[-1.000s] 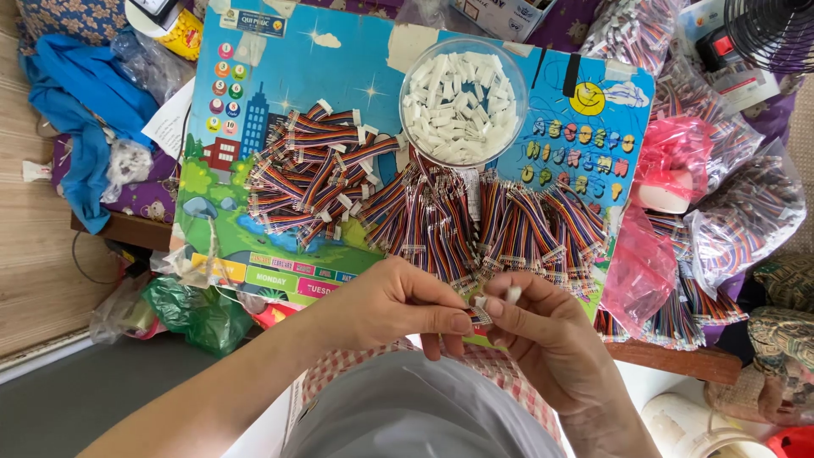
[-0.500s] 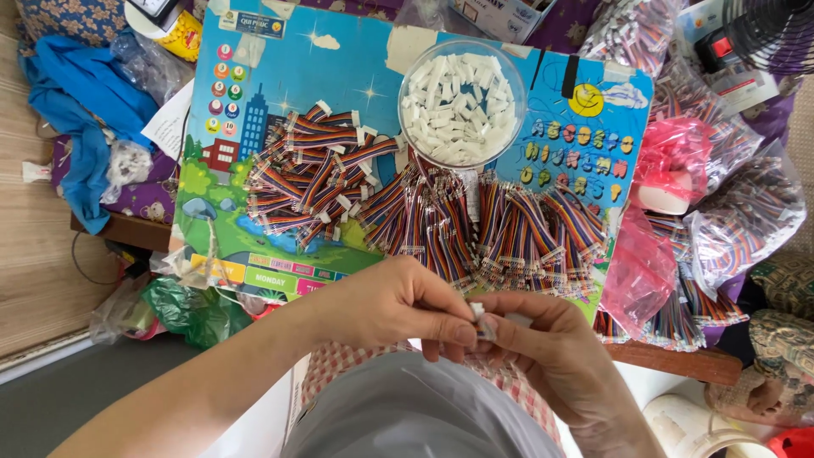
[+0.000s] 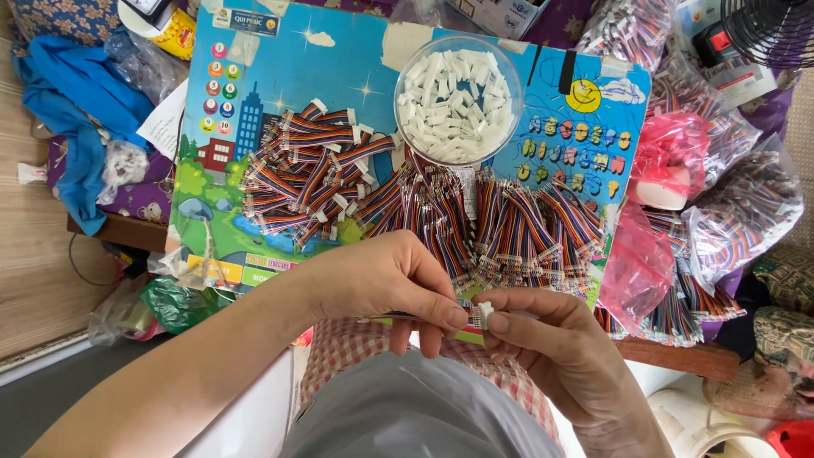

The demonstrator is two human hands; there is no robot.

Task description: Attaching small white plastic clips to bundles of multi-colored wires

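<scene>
My left hand [image 3: 386, 280] pinches a short multicoloured ribbon cable [image 3: 398, 319] near its end. My right hand [image 3: 551, 348] pinches a small white plastic connector [image 3: 483, 314] against that cable end, fingertips of both hands meeting. Just beyond lie a spread of loose ribbon cables [image 3: 509, 229] and, further left, a heap of cables fitted with white connectors [image 3: 309, 174]. A clear round bowl [image 3: 405, 75] of white connectors stands above them. All rest on a colourful children's board [image 3: 280, 59].
Clear bags of ribbon cables [image 3: 738, 203] and a pink bag [image 3: 670, 153] crowd the right side. Blue cloth [image 3: 80, 102] lies at the left, a fan [image 3: 772, 25] at the top right, a green bag [image 3: 174, 301] at the board's near-left edge.
My hands have closed together slightly; the white connector now sits at the cable end between my fingertips. The piles and bowl have not moved.
</scene>
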